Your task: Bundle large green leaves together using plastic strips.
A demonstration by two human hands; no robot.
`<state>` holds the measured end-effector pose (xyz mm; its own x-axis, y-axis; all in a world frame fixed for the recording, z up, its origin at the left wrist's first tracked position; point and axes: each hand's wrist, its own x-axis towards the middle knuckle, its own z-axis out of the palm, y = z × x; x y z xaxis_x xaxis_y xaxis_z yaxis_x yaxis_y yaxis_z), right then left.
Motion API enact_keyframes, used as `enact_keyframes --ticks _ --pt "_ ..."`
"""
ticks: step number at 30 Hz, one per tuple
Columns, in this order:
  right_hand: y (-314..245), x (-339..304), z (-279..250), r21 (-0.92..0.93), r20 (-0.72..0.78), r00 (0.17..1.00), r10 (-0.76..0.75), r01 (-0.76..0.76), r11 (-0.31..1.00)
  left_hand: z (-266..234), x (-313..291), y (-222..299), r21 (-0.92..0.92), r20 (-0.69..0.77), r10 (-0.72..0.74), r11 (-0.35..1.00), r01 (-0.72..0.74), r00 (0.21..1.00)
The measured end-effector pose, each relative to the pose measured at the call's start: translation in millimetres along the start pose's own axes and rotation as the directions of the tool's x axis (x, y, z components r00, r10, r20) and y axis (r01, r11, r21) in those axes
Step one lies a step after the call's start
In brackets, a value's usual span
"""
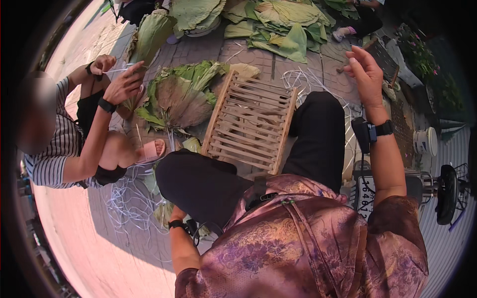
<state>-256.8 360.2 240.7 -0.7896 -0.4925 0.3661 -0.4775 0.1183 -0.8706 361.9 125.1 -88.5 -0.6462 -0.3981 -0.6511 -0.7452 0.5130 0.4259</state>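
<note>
My right hand [366, 77] is raised at the upper right, above the paving. Its fingers are loosely curved and apart, and I see nothing held in them. My left hand [177, 213] is low beside my left knee, near pale crumpled leaf pieces; its fingers are hidden. A slatted wooden rack [251, 121] stands tilted between my knees. Left of it lies a pile of large green and brown dried leaves [181, 94]. White plastic strips [305, 77] lie on the ground beyond my right knee.
A person in a striped top [67, 159] crouches at left, hands on a white strip. More big leaves [283, 30] are heaped at the far side. A tangle of white strips [131, 203] lies at left. A parked vehicle [422, 186] and a white bucket [426, 141] stand at right.
</note>
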Motion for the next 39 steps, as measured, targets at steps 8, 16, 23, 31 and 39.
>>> enact_keyframes --ticks 8,16,23,31,39 --pt "155.4 -29.7 -18.7 0.011 -0.151 0.799 0.582 -0.588 0.809 -139.6 -36.3 42.9 -0.406 -0.487 -0.394 0.892 0.198 0.780" --pt "281.9 -92.7 17.6 -0.436 0.043 0.638 0.769 -0.681 0.589 -235.5 -3.6 227.1 -0.480 -0.650 -0.121 0.831 -0.282 0.750" --pt "312.5 -62.8 26.2 -0.693 0.305 0.672 0.675 -0.330 0.641 -183.5 117.7 368.1 0.284 -0.451 0.320 0.936 -0.206 0.833" --pt "379.7 -11.0 64.9 -0.621 0.320 0.714 0.623 -0.338 0.707 -146.0 173.0 388.1 0.584 -0.338 0.162 0.808 0.071 0.927" --pt "417.4 8.7 124.9 -0.810 0.462 0.583 0.669 -0.030 0.586 -158.6 188.7 385.3 0.608 -0.237 0.101 0.791 0.066 0.966"
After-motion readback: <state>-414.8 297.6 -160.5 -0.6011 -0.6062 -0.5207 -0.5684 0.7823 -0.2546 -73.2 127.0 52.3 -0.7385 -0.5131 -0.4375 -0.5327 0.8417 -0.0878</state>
